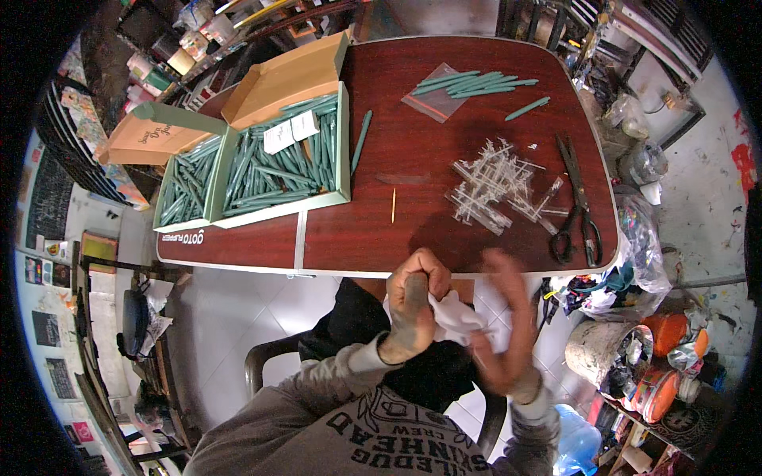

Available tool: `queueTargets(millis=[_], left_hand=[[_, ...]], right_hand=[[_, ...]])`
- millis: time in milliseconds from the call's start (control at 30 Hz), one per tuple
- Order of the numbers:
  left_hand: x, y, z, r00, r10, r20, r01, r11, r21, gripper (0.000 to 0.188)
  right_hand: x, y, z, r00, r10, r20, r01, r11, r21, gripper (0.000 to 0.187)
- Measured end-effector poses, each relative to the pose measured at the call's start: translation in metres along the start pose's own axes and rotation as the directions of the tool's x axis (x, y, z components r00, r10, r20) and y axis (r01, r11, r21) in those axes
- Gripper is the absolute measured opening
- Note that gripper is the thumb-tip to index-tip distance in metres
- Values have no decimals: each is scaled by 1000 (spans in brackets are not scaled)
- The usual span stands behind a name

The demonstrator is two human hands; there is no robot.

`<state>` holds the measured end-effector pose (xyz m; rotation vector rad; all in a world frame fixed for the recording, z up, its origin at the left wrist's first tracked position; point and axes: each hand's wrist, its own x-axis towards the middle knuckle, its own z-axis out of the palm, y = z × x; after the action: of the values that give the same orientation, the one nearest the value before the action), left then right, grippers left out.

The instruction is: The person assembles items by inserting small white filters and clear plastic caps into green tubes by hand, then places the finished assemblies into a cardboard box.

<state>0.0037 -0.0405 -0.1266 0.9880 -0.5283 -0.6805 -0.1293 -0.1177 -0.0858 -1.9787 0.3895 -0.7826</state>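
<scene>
Clutching the white cloth (pixel 459 314) in your curled left hand (pixel 414 301), you have it just off the near edge of the worktop (pixel 357 238); your blurred right hand (pixel 509 321), fingers extended, is beside it, contact unclear. Clear wrappers (pixel 496 182) and black scissors (pixel 580 208) lie ahead.

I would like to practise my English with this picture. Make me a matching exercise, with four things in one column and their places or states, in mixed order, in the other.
Things:
1. white cloth
2. scissors
3. clear bag
4. thin stick

Places or states:
A. partly covered by teal pens
B. lying left of the clear plastic scraps
C. in the grip of the left hand
D. black, near the right edge of the table

Right pairs: 1-C, 2-D, 3-A, 4-B
</scene>
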Motion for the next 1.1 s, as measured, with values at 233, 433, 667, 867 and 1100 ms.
queueTargets(millis=[233,433,667,867,1100], left_hand=[[9,5,-43,892,429,143,-448,794,410,14],[39,39,-94,870,407,278,-480,571,666,15],[77,68,-159,886,325,331,-402,180,898,14],[75,73,-162,929,197,312,-350,203,914,45],[83,91,-140,866,229,445,-494,248,833,35]], right_hand=[[36,2,88,967,35,-251,-77,984,-160,20],[72,16,121,991,28,-132,-58,972,-227,17],[158,14,91,991,129,38,-114,954,-277,25],[152,70,2,998,60,0,-35,581,-813,22],[139,86,18,998,32,-46,-56,605,-794,13]])
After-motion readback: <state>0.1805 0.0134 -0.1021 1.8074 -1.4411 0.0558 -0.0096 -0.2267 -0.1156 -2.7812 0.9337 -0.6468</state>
